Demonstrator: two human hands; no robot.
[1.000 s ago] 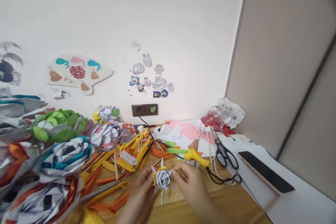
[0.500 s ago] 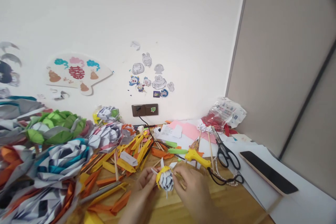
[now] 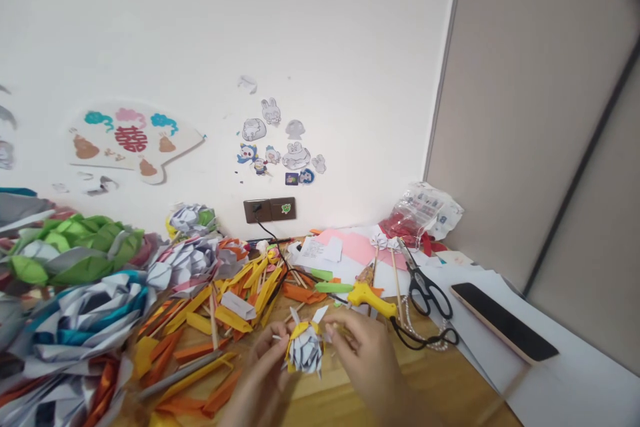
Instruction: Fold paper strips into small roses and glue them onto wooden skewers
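A small folded-paper flower (image 3: 305, 352), white and grey with yellow outer petals, is held low over the wooden table. Thin white paper strips poke out from its top and sides. My left hand (image 3: 265, 360) pinches the flower at its left edge, fingers closed. On the opposite side, my right hand (image 3: 363, 350) has thumb and forefinger pressed together at the flower's right edge; the exact contact is partly hidden. Just beyond the right hand lies a yellow glue gun (image 3: 371, 297).
Large paper flowers (image 3: 90, 313) crowd the left side, beside loose yellow and orange paper strips (image 3: 245, 290). At the right are black-handled scissors (image 3: 429, 293), a pearl string (image 3: 407, 313), a phone (image 3: 503, 320) and white sheets. A black cable (image 3: 273, 233) runs from the wall socket.
The flower has turned a little and moved slightly left with both hands. The view has shifted slightly to the right.
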